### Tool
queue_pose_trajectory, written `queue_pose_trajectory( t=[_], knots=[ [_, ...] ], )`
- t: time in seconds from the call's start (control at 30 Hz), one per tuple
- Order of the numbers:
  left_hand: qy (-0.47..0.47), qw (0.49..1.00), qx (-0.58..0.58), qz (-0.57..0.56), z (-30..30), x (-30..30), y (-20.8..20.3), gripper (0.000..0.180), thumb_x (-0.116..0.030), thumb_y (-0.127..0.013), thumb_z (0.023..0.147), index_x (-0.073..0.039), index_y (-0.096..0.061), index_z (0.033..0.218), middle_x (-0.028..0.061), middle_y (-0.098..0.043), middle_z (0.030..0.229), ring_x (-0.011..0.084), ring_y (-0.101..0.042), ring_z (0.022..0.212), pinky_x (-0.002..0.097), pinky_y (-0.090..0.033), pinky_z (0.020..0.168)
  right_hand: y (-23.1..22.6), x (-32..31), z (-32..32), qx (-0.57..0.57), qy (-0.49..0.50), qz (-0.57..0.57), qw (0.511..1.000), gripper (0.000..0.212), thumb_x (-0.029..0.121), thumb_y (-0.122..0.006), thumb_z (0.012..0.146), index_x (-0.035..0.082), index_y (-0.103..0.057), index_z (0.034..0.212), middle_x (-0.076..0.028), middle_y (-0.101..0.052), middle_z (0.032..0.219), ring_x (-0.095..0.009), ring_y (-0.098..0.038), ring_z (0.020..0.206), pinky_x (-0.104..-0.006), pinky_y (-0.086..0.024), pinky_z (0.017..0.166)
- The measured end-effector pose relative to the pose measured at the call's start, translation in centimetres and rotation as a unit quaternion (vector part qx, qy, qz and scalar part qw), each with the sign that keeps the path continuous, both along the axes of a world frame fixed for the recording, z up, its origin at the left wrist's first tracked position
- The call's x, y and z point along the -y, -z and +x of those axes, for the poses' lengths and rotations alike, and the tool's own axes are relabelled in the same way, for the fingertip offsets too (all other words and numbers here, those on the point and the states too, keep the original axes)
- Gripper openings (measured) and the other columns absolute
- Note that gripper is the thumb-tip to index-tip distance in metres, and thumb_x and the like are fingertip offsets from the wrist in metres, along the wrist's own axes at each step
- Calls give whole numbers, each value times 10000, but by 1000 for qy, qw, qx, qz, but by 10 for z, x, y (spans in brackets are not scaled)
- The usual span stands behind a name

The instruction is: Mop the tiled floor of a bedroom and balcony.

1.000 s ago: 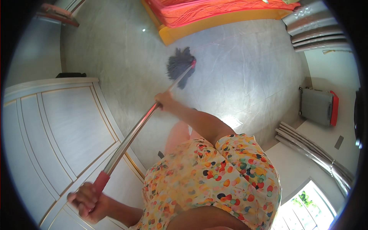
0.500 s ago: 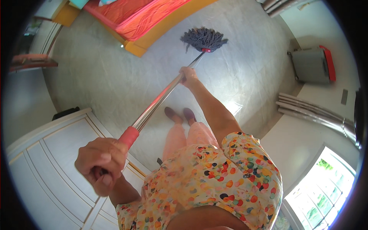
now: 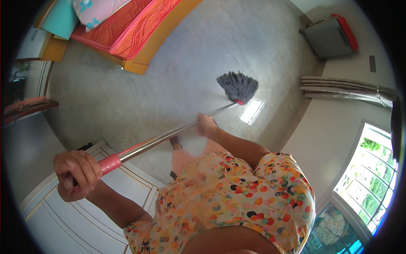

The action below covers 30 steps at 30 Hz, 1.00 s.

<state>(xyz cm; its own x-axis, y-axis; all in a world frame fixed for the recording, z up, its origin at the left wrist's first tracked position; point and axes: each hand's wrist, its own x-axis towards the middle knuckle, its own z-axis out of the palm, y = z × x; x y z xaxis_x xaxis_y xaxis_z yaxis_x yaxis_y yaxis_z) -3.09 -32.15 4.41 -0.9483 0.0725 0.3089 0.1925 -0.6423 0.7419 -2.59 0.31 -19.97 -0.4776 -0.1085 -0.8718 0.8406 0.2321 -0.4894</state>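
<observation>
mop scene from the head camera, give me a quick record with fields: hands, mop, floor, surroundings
left hand: left hand closed around the pink grip at the top end of the mop handle
right hand: right hand grips the metal handle lower down
mop: grey mop head lies on the floor
floor: pale tiled floor, bright glare patch beside the mop head
surroundings: orange mattress on a yellow frame, white cupboard doors, grey bin with red edge, window
</observation>
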Motion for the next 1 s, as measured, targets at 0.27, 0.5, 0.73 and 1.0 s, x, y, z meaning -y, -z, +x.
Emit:
queue_pose_trajectory(
  t=[0.27, 0.5, 0.73, 1.0],
  knots=[
    [-149, 983, 108, 15, 16, -29, 2, 249, -167, -374, 767, 62, -425, 852, 41, -400, 375, 133, -361, 287, 249, -347, 339, 17, -9, 8, 172, 35, 44, 983, 163, 146, -482, 650, -13, -447, 648, -140, -453, 543, -224, -451, 395, -344, -371, 356],
    [-142, 983, 84, -77, 55, -43, -15, 321, -201, -324, 802, 54, -441, 958, 8, -377, 383, 109, -379, 320, 230, -332, 353, 18, -8, -11, 85, -100, 82, 988, 188, 135, -460, 689, -39, -487, 621, -133, -495, 557, -212, -512, 406, -305, -419, 315],
    [-240, 952, -102, -160, 41, -39, -85, 309, -282, -433, 699, 21, -487, 663, 99, -493, 495, 175, -431, 372, 293, -384, 338, -38, 78, -32, 244, 68, -75, 964, 259, 219, -579, 676, 24, -433, 587, -77, -427, 479, -174, -452, 350, -287, -381, 299],
    [-265, 935, -118, -203, 6, -96, -109, 267, -145, -411, 727, 29, -420, 524, 121, -436, 448, 195, -413, 364, 305, -385, 341, -23, 133, -41, 249, 159, -109, 949, 87, 35, -521, 629, -22, -462, 602, -126, -470, 528, -210, -467, 394, -319, -381, 323]
  ],
)
